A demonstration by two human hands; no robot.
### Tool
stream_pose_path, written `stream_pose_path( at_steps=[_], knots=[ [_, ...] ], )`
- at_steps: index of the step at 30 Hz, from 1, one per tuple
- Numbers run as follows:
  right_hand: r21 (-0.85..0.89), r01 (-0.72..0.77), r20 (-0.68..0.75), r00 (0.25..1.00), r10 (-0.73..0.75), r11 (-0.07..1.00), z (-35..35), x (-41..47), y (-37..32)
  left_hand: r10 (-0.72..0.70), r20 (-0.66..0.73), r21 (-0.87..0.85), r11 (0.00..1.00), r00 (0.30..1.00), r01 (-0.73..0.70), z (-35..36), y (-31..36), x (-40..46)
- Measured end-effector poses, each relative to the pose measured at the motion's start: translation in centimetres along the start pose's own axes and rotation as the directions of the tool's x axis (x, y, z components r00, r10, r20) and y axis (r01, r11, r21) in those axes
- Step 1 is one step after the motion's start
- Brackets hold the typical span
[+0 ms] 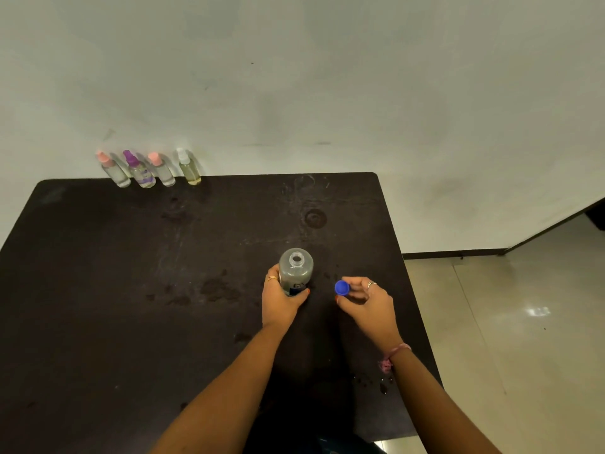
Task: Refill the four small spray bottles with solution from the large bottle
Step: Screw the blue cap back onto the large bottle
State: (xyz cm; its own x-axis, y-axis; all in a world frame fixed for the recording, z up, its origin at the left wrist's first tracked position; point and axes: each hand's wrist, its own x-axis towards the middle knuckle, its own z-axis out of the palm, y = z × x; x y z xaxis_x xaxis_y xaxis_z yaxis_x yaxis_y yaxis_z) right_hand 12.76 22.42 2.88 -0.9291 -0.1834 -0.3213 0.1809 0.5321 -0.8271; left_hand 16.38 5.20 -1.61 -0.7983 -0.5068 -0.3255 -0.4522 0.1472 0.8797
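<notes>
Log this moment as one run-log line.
large bottle: upright, uncapped, held by left hand | blue cap: pinched in right hand | four small spray bottles: capped, far-left table edge, untouched

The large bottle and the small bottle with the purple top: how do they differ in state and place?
The large bottle is open, its blue cap off and pinched in the right hand; the purple-topped bottle has its top on. The large bottle stands near the person, gripped by the left hand; the purple-topped one stands untouched in the row at the table's far edge. Both are clear and upright.
</notes>
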Motion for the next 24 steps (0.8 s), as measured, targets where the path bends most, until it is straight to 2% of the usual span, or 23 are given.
stream_pose_path(
  at_steps=[6,13,24],
  knots=[
    [0.097,0.075,-0.009,0.997,-0.075,0.992,-0.7,0.0,-1.9,0.085,-0.025,-0.023,0.996,0.996,-0.085,-0.8,-0.2,-0.4],
    [0.212,0.19,-0.013,0.981,-0.192,0.958,-1.1,0.0,-7.1,0.2,-0.067,-0.119,0.971,0.978,-0.207,-4.6,3.4,-1.6],
    [0.319,0.402,0.056,0.896,-0.441,0.858,-1.6,-1.3,-16.5,0.355,-0.097,-0.154,0.918,0.93,-0.366,-12.5,9.5,-3.8]
  ],
)
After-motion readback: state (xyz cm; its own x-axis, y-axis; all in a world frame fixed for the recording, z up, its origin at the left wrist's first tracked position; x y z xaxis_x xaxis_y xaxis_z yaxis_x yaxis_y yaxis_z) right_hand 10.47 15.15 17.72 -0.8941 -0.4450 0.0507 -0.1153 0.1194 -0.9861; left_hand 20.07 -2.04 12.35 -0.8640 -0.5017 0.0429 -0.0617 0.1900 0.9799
